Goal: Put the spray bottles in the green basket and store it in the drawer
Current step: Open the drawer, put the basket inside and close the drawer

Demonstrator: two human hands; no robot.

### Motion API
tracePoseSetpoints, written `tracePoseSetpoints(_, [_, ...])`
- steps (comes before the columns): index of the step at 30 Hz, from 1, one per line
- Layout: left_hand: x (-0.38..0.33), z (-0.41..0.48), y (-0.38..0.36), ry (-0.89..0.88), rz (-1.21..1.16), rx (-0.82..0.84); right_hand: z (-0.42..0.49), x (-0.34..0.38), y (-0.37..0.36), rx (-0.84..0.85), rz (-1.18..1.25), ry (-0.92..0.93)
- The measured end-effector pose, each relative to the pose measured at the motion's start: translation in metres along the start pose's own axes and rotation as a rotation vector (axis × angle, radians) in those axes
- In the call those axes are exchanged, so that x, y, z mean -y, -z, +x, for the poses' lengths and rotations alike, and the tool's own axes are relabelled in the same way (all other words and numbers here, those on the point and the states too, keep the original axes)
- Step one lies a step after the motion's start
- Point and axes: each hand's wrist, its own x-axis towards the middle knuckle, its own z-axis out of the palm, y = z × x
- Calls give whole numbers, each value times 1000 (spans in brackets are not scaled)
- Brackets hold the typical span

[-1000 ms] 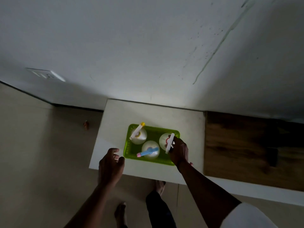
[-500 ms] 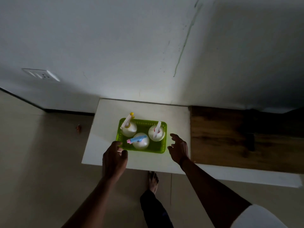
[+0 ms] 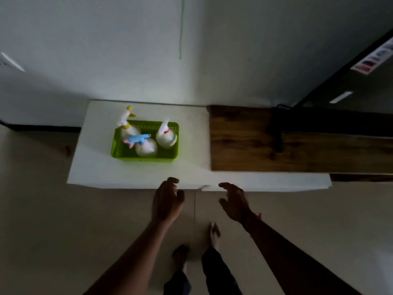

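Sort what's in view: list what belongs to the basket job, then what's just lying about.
Job things:
green basket
yellow-trigger bottle
blue-trigger bottle
red-trigger bottle
white cabinet top

Lying about:
wooden board
wall socket
small thing on floor

A white top (image 3: 187, 167) stood against a pale wall (image 3: 127, 50), a dark wood panel (image 3: 244, 141) beside it (touching its right edge). Tan floor (image 3: 42, 220) lay below.

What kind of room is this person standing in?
Probably a dim room in a home: a white-topped cabinet against a plain white wall, a dark wooden countertop beside it, and beige floor tiles.
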Motion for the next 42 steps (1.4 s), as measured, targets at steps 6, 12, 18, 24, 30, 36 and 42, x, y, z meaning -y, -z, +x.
tracePoseSetpoints(6, [-14,-12,-97,5,133,432,-3,-104,-12,140,-249,-79])
tracePoseSetpoints(12, [-17,9,-178,-84,324,587,45,-192,-29,203,-387,-21])
tracePoseSetpoints(18, [-16,33,-230,-146,521,584,86,-233,-39,143,-393,22])
tracePoseSetpoints(24, [-9,28,-258,-165,594,575,106,-238,-35,94,-340,59])
tracePoseSetpoints(30, [2,22,-273,-215,760,642,109,-239,-35,30,-383,98])
tracePoseSetpoints(36, [2,23,-285,-161,753,627,106,-243,-33,72,-505,130])
tracePoseSetpoints(42, [-4,21,-292,-149,793,616,104,-240,-29,119,-530,131])
